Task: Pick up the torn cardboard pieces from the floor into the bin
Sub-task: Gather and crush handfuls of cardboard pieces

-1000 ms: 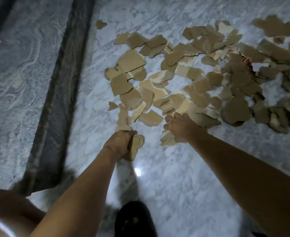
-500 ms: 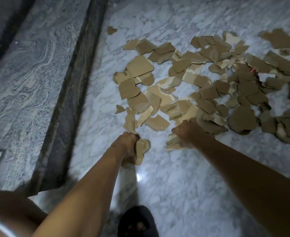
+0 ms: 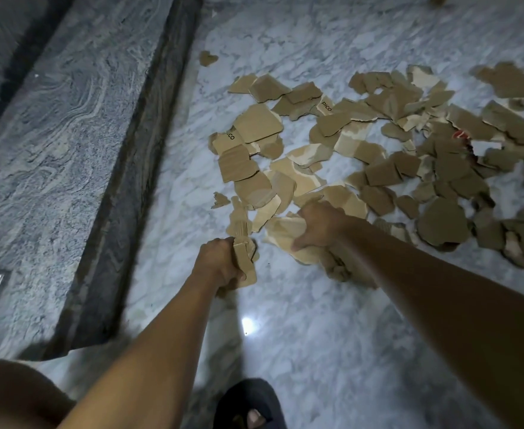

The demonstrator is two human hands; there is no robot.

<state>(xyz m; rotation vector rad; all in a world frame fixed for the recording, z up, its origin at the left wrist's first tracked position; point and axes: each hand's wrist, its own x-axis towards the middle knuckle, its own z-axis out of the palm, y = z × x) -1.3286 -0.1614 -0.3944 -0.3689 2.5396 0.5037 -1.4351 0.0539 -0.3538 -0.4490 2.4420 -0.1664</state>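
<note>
Two hands, head view: both are curled tight, each on cardboard.
Left hand [image 3: 220, 264]: a fist closed round a stack [image 3: 245, 261] of pieces, held near the floor [image 3: 316, 335].
Stack axis: long, pointing away from the person; its far end meets a strip lying flat ahead of it.
Right hand [image 3: 319, 226]: fingers bent down over a pale wad [image 3: 282, 232] and gripping it at the near edge of the pile [image 3: 378, 156].
Wad axis: crosswise, left to right; whether it is off the floor cannot be told.
Pile: spread ahead and to the right, with a lone scrap [image 3: 208, 58] far off by the ledge [image 3: 68, 150].
Change from half a second ago: the right hand has moved left onto the loose piece that lay between the hands. The left hand and stack are much as before.
Rest: a dark slipper [image 3: 248, 400] at the bottom edge.
</note>
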